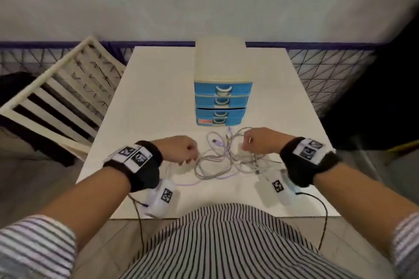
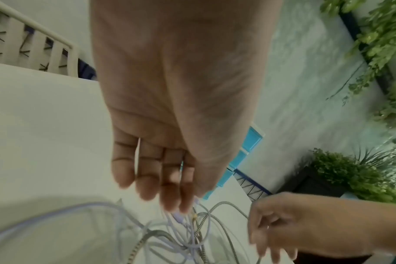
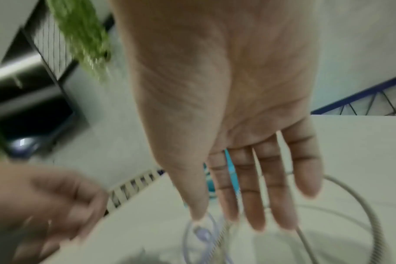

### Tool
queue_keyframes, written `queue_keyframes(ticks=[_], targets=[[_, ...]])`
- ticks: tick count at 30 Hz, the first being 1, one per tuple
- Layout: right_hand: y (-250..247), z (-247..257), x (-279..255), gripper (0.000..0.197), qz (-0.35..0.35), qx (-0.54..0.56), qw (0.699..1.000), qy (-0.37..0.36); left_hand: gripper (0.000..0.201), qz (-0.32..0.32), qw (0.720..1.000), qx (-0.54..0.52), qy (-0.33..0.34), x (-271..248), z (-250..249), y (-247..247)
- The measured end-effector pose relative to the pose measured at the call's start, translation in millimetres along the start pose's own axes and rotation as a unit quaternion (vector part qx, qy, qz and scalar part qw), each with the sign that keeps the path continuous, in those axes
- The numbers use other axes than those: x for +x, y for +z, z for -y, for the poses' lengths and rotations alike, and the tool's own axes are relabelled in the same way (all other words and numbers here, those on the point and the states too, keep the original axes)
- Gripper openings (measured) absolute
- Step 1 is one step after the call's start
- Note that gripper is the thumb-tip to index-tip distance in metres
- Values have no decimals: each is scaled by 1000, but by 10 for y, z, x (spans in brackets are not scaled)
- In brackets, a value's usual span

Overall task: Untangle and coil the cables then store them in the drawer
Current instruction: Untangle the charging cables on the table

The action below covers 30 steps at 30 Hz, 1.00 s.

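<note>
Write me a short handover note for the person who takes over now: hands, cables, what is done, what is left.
Left hand: at the edge of the cables; grip unclear.
Right hand: appears to hold the braided cable.
Cables: one tangled heap on the table, in front of the drawer unit.
Done: no cable coiled yet.
Left: untangle, coil each cable, open a drawer, store them.

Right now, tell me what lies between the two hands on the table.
In the head view, the tangled cables lie on the white table between the left hand and the right hand.
</note>
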State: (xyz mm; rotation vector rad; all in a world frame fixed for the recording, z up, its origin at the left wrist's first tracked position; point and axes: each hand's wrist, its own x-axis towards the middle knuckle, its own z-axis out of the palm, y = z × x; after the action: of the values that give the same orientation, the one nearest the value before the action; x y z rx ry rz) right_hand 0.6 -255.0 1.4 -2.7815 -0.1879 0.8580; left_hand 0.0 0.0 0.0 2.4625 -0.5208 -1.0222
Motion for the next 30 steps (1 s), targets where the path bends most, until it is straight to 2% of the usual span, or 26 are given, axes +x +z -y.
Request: queue_keyframes(ticks=[2, 3, 5, 6, 9, 11, 14, 16, 18, 19, 21, 23, 24, 26, 28, 30], targets=[[113, 50, 69, 39, 35, -93, 995, 19, 24, -44, 999, -16, 12, 176, -113, -4], [195, 38, 119, 39, 65, -117, 991, 31, 25, -50, 998, -13, 20, 260, -167, 5], [367, 19, 144, 20, 106, -125, 985, 60, 20, -51, 998, 12, 38, 387, -247, 37], [420, -19, 156, 17, 107, -115, 985, 78, 16, -54, 997, 23, 44, 441, -255, 68], [390, -78, 163, 13, 98, -82, 989, 69, 14, -76, 995, 32, 63, 536, -260, 99], [280, -90, 141, 9, 72, -51, 995, 53, 17, -96, 992, 29, 78, 585, -255, 107], [86, -137, 114, 17, 5, 42, 999, 31, 18, -105, 990, 15, 92, 646, -267, 110], [-21, -137, 96, 19, 13, 177, 984, 26, 26, -109, 989, -4, 96, 683, -314, 134], [-110, -97, 78, 20, 40, 252, 967, 7, 37, -126, 985, -36, 115, 688, -413, 169], [-151, -73, 74, 23, 45, 259, 965, -6, 36, -133, 981, -44, 134, 687, -470, 180], [-245, -14, 52, 28, 44, 250, 967, -25, 22, -143, 974, -37, 171, 682, -566, 172], [-357, 4, 26, 25, 24, 257, 966, -31, 14, -170, 970, -42, 169, 672, -565, 110], [-421, -6, 3, 22, 9, 283, 959, -31, 17, -190, 967, -51, 161, 675, -527, 72], [-530, -44, -32, 14, -12, 380, 924, -44, 22, -209, 963, -80, 149, 668, -439, 12], [-561, -25, -23, 9, -26, 434, 898, -64, 16, -208, 960, -125, 143, 663, -409, -24], [-518, 69, 53, 9, -51, 413, 907, -65, 14, -220, 949, -175, 143, 654, -445, -60]])
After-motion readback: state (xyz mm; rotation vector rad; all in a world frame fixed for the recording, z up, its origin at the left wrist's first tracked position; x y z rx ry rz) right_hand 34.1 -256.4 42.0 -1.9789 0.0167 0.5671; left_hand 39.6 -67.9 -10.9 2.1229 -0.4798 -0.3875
